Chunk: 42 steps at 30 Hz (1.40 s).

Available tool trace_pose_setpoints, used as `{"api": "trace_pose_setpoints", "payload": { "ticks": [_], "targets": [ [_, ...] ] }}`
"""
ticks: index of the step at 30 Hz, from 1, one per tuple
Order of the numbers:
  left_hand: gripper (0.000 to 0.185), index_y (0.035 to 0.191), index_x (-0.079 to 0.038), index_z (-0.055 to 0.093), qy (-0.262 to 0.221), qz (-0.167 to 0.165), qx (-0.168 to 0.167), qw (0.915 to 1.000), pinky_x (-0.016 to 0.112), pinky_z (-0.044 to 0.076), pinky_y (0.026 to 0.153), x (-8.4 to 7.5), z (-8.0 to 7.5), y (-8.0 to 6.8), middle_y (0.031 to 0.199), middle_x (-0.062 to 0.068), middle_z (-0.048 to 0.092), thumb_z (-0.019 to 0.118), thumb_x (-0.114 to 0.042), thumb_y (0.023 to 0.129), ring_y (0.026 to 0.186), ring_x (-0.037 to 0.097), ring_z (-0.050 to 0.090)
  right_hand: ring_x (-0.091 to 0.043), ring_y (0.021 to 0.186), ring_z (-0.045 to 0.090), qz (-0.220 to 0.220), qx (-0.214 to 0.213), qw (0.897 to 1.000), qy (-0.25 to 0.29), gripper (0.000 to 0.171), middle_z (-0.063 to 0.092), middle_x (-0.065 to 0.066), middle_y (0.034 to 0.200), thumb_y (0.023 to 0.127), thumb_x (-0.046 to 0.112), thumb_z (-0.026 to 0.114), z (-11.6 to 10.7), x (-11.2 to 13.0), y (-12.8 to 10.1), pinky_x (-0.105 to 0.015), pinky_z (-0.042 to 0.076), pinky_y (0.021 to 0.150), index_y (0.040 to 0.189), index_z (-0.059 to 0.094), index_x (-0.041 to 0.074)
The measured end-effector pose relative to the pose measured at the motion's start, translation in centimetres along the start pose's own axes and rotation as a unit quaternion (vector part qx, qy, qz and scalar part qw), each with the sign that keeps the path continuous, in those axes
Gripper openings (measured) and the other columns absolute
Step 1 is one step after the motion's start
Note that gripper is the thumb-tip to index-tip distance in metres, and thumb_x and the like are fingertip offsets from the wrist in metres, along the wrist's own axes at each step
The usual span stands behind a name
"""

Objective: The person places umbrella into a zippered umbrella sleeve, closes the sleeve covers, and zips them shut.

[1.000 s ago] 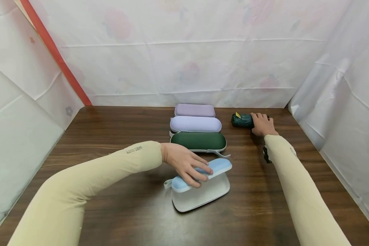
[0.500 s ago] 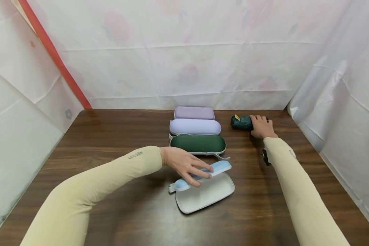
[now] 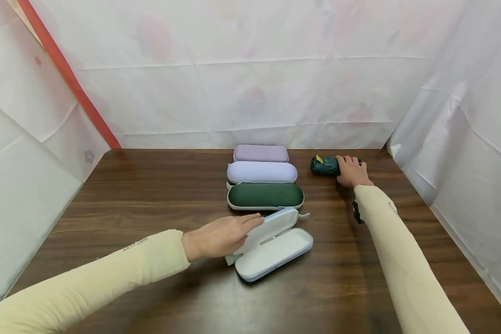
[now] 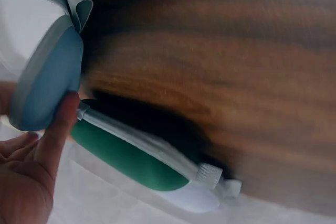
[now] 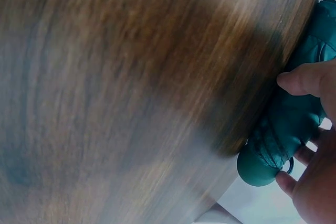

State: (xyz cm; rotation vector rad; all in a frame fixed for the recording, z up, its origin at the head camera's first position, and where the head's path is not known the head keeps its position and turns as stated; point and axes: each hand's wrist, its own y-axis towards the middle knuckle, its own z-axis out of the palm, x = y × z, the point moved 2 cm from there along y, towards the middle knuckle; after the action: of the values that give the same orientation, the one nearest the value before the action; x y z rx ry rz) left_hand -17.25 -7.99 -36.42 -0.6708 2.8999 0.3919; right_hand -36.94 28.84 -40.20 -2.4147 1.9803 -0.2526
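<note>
A light blue glasses case with a white inside stands open on the table, its lid tilted up and back. My left hand is at the lid's upper edge and covers part of its inside. In the left wrist view, one finger presses the lid's blue outer face, while another fingertip lies on the opposite side. At the back right, my right hand grips a dark green folded umbrella lying on its side. Seen from the right wrist, the thumb and fingers curl round the umbrella.
Behind the open case, a dark green case, a pale lavender case and a purple case lie in a row. White sheeting stands along the back and sides of the wooden table.
The light blue case's lid has swung back from half shut to wide open. My left hand has turned and shifted left and nearer. The right hand stays on the umbrella.
</note>
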Motion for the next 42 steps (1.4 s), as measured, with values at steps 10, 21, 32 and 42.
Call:
{"api": "trace_pose_setpoints", "payload": {
  "ticks": [10,21,32,42],
  "targets": [
    [0.042,0.116,0.007,0.059,0.065,0.022,-0.099,0.9927,0.027,0.054,0.072,1.6,0.2,0.0,0.112,0.013,0.066,0.058,0.016,0.076,0.094,0.02,0.066,-0.05,0.128,0.025,-0.012,-0.002,1.0,-0.008,0.064,0.029,-0.034,0.141,0.092,0.009,0.058,-0.2,0.5,0.4,-0.066,0.018,0.099,0.144,0.024,-0.007],
    [0.042,0.115,0.007,0.06,0.078,0.087,-0.144,0.9826,0.026,0.054,0.07,3.2,0.4,0.0,0.111,0.015,0.067,0.058,0.019,0.074,0.095,0.02,0.067,-0.047,0.121,0.039,-0.061,-0.037,0.996,-0.051,0.057,0.042,-0.03,0.135,0.091,0.005,0.062,0.4,-0.4,0.6,-0.058,0.034,0.097,0.14,0.035,-0.007],
    [0.042,0.116,0.006,0.061,0.072,0.081,-0.139,0.9844,0.026,0.054,0.071,4.0,0.7,0.8,0.112,0.014,0.067,0.058,0.019,0.076,0.095,0.02,0.067,-0.047,0.116,0.043,-0.081,-0.062,0.99,-0.097,0.053,0.046,-0.031,0.128,0.09,0.006,0.064,-0.3,-0.4,-0.4,-0.059,0.039,0.088,0.135,0.039,-0.008],
    [0.045,0.116,0.006,0.06,0.065,0.088,-0.141,0.9839,0.028,0.053,0.077,4.2,1.2,1.0,0.112,0.013,0.067,0.058,0.021,0.074,0.099,0.02,0.066,-0.046,0.114,0.045,-0.116,-0.077,0.987,-0.084,0.053,0.049,-0.03,0.127,0.089,0.008,0.064,-1.5,0.4,-3.7,-0.06,0.04,0.086,0.135,0.04,-0.006]
  ]
}}
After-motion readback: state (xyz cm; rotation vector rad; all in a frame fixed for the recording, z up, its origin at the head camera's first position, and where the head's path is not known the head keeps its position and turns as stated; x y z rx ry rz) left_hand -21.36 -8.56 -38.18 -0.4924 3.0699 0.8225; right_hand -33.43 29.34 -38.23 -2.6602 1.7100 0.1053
